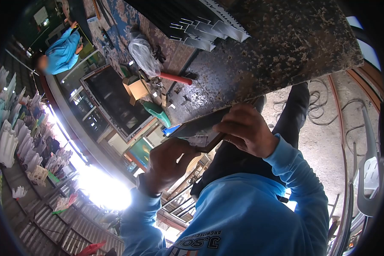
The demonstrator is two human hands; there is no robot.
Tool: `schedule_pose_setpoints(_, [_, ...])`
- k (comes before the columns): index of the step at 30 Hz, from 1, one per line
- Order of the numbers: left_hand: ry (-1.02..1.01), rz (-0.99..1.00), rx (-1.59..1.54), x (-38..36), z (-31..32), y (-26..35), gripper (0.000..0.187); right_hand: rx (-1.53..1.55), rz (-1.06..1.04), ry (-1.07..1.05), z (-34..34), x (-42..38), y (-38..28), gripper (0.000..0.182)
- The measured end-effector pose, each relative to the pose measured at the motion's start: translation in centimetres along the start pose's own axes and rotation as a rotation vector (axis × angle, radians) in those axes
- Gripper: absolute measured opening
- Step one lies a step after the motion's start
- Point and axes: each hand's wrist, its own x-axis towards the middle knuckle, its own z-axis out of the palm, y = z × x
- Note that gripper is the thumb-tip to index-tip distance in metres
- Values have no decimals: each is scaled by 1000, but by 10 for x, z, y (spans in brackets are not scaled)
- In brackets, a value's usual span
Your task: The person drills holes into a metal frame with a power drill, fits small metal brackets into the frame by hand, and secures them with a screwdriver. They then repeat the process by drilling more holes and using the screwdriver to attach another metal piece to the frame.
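Observation:
A dark-framed panel with what looks like mesh (199,129) lies partly past the near edge of the worktable, its corner towards me. My left hand (168,164), with a band on the wrist, is closed at the left side of that corner, thumb and finger curled near the frame. My right hand (246,130) pinches the frame's other side with bent fingers. Part of the panel is hidden behind both hands. Just beyond it, a green-handled tool (157,112) rests at the table's side.
The speckled worktable (260,64) carries a stack of metal profiles (209,32), a red rod-like handle (176,78), an open cardboard box (137,89) and a clear plastic bag (144,53). Cables (318,115) lie on the floor at right. Another person in blue (64,52) is at far left.

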Motion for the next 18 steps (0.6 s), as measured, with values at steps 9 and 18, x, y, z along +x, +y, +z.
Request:
schedule_pose_setpoints(9, [-174, -88, -308, 12, -7, -23, 20, 22, 1, -7, 2, -2, 4, 53])
schedule_pose_setpoints(18, [27, -30, -408, -10, 8, -33, 24, -140, 9, 26, -5, 8, -14, 40])
